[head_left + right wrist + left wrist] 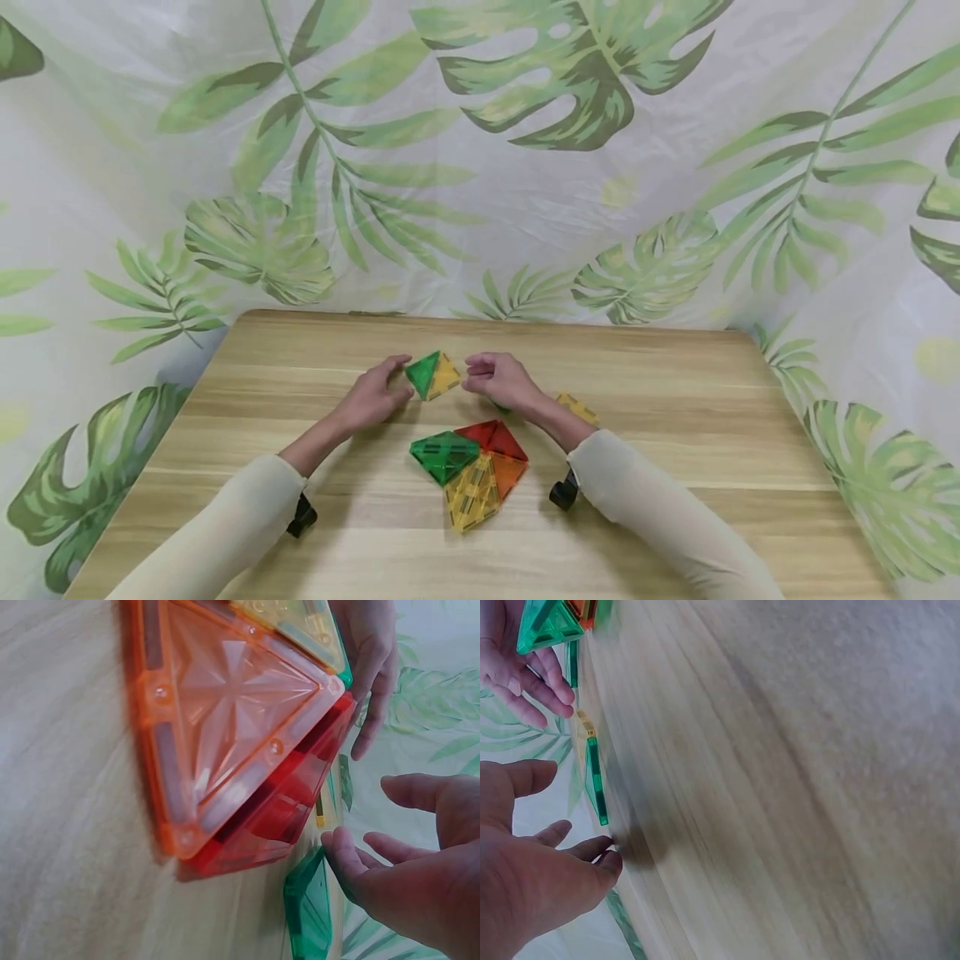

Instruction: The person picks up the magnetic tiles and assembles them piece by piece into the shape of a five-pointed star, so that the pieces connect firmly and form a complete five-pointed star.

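A green triangular magnetic tile [422,373] and a yellow triangular magnetic tile [446,377] lie edge to edge on the table. My left hand [378,392] is at the left of this pair, thumb and fingers spread, fingertips close by the green tile. On the other side my right hand [504,382] has its fingertips just right of the yellow tile, and it holds nothing. Nearer to me stands a raised cluster of tiles: green [442,450], red [495,437], orange [232,705] and yellow [472,496]. Another green tile [309,907] lies below the right hand, mostly hidden in the head view.
One more yellow tile [576,408] lies beyond the right forearm, partly covered by it. The wooden table [675,375] ends at a leaf-patterned cloth backdrop [525,208]. Black wrist straps [302,517] hang under both sleeves.
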### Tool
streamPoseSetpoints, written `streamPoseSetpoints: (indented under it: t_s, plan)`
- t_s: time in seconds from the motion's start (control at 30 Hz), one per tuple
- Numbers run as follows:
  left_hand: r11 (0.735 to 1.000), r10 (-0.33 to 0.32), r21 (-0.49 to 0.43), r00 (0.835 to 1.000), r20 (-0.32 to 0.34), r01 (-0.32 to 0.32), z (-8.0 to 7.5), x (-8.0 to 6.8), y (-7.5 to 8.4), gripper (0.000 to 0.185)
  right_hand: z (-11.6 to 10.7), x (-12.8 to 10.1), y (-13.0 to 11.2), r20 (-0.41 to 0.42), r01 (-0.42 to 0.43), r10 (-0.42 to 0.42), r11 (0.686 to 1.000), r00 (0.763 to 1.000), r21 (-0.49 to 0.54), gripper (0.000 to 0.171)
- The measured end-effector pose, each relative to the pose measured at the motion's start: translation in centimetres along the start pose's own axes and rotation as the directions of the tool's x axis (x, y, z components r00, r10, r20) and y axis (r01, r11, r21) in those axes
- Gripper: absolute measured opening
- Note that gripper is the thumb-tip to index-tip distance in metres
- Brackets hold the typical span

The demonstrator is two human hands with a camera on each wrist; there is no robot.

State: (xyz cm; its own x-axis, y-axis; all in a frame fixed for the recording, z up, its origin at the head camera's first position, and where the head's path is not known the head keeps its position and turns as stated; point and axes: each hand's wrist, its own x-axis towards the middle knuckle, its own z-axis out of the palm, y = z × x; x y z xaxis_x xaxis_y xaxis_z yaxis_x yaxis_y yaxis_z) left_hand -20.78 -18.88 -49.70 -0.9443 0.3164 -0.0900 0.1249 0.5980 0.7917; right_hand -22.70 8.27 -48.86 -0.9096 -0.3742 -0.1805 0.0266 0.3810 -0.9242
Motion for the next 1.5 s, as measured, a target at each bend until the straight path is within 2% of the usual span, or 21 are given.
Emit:
streamPoseSetpoints:
  t_s: [0.33, 0.53, 0.73, 1.0, 1.2, 1.37, 1.5]
  plan:
    - [0.999, 0.015, 0.03, 1.0, 0.001, -0.015, 0.5, 0.2, 0.4, 0.06, 0.4, 0.7, -1.0, 0.004, -0.055, 0.055, 0.997, 0.998, -0.062, 0.05]
    - [1.0, 0.006, 0.022, 1.0, -0.03, -0.006, 0.5, 0.2, 1.0, 0.055, 0.5, 1.1, -1.4, 0.011, -0.072, 0.073, 0.997, 0.997, -0.032, 0.047]
    - [0.997, -0.006, -0.072, 0.997, -0.075, 0.0, 0.6, 0.5, 1.1, 0.047, 0.6, 1.2, -1.3, 0.024, -0.057, 0.056, 0.998, 0.998, 0.03, 0.045]
    - [0.986, -0.116, -0.128, 0.987, -0.107, 0.102, 1.1, 1.4, 0.7, 0.039, 1.2, 1.6, -1.0, 0.032, -0.041, 0.041, 0.999, 0.999, 0.009, 0.04]
    - [0.976, -0.158, -0.166, 0.983, -0.099, 0.14, 1.4, 1.6, 0.7, 0.035, 1.4, 1.7, -0.9, 0.034, -0.051, 0.051, 0.999, 0.998, 0.018, 0.039]
    - [0.952, -0.176, -0.265, 0.982, -0.073, 0.151, 1.5, 1.7, 0.8, 0.036, 1.6, 1.7, -0.8, 0.009, -0.046, 0.046, 0.999, 0.999, 0.026, 0.037]
    - [0.918, -0.185, -0.366, 0.982, -0.049, 0.154, 1.5, 1.5, 1.1, 0.038, 1.5, 1.6, -0.6, -0.023, -0.003, 0.004, 0.998, 1.0, 0.059, 0.03]
